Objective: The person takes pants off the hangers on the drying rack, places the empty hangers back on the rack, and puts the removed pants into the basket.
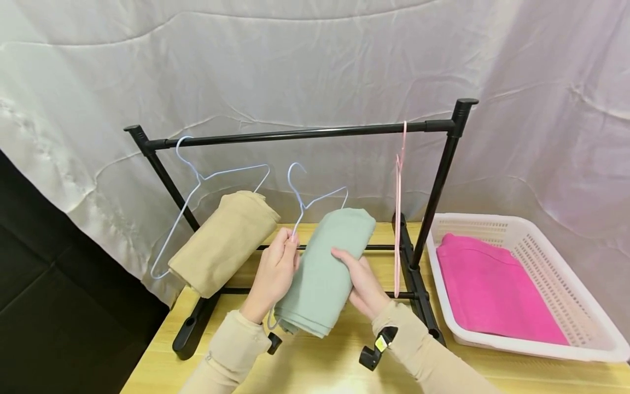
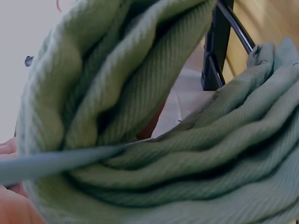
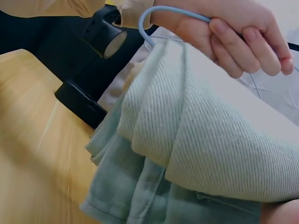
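A shiny pale curtain (image 1: 320, 65) hangs at the back, and a dark cloth (image 1: 64, 306) hangs at the left. In front is a yellow wooden counter (image 1: 152, 350) with a black rack (image 1: 295, 133) on it.

A person in tan sleeves (image 1: 231, 345) has both hands at the middle, in front of the rack. The left hand (image 1: 276, 269) has its fingers curled around one side of a blue hanger (image 1: 303, 206). The right hand (image 1: 364, 284) grips the long edge of a folded green cloth (image 1: 325, 273), with its thumb on top and its fingers behind. The green cloth is on the blue hanger, and it tilts. Up close, it has many soft layers, and the hanger's wire goes in between them. The hanger's hook is lower than the rack's top bar and does not touch it.

To the left, a folded tan cloth (image 1: 223, 243) is on another blue hanger (image 1: 199, 178), with its hook over the top bar. Near the bar's right end hangs at least one pink hanger (image 1: 398, 219), seen from the side.

Right of the rack sits a white basket (image 1: 541, 354) with little holes. A bright pink cloth (image 1: 497, 290) lies flat inside.
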A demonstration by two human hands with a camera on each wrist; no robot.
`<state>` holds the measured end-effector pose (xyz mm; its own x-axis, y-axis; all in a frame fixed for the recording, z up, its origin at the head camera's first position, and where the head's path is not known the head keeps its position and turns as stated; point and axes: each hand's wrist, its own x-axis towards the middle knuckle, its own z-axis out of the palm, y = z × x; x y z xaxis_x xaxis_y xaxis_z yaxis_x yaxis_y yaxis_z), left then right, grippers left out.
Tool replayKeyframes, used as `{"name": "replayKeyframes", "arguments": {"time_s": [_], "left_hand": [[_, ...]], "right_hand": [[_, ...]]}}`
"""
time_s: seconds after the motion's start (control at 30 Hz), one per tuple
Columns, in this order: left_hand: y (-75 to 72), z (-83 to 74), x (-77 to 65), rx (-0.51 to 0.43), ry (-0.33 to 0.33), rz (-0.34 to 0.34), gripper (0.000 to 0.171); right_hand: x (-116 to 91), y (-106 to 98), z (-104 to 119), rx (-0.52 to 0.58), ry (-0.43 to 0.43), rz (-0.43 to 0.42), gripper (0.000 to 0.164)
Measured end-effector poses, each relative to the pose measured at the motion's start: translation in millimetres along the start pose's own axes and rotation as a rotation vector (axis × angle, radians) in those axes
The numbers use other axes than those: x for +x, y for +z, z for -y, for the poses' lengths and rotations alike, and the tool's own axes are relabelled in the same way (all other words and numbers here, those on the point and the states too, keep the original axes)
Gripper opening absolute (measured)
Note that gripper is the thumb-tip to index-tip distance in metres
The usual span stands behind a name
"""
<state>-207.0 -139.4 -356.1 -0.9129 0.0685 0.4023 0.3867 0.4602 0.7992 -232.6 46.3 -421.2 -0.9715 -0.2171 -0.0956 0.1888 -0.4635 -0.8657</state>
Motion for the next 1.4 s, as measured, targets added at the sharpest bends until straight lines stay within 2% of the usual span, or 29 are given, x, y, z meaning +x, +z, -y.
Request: {"name": "replayKeyframes", "arguments": {"time_s": [0.2,0.43,0.67,1.03,1.4], "left_hand": [[-4.0,4.3,-0.6,0.054,0.008,0.006,0.026],[-7.2,8.4,-0.7,0.113,0.001,-0.003,0.026],[-7.1,14.1,-1.9,0.134,-0.034,0.013,0.027],[-8.8,23.6,-4.1,0.178,-0.032,-0.002,0.025],[-12.7,30.9,-4.9,0.188,-0.045,-0.009,0.025]], "right_hand": [[0,5,1,-0.043,-0.021,-0.011,0.056],[-4,12,1,-0.075,-0.047,-0.019,0.049],[-7,18,4,-0.120,-0.067,-0.003,0.045],[-15,30,12,-0.169,-0.093,0.012,0.049],[-23,40,16,-0.285,-0.167,-0.023,0.045]]}}
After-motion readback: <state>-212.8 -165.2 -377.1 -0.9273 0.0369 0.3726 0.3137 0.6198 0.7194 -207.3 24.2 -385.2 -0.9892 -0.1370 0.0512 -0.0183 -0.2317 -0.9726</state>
